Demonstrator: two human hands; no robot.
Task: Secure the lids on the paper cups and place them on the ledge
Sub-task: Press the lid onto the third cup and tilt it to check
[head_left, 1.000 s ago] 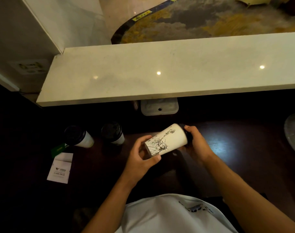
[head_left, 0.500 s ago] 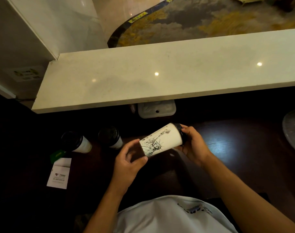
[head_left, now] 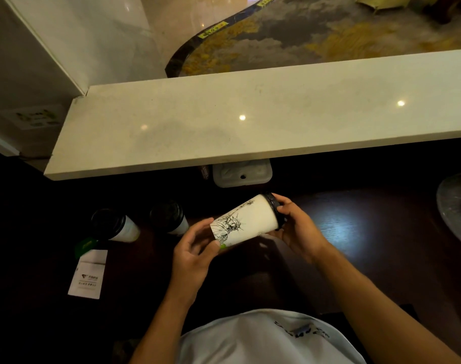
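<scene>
Paper cup (head_left: pixel 246 222): white with a statue drawing, lying sideways in the air above the dark bench (head_left: pixel 342 232) — base toward the left, black lid (head_left: pixel 275 210) on its right end.
Right hand (head_left: pixel 296 228): fingers curled round the lid end.
Left hand (head_left: pixel 195 252): thumb and fingers cradle the cup's base.
Other cups: two lidded cups (head_left: pixel 113 225) (head_left: pixel 171 219) stand on the bench to the left.
Ledge (head_left: pixel 250 122): pale stone — beyond the cup, well apart.
Card (head_left: pixel 88 274): white, far left on the bench.
</scene>
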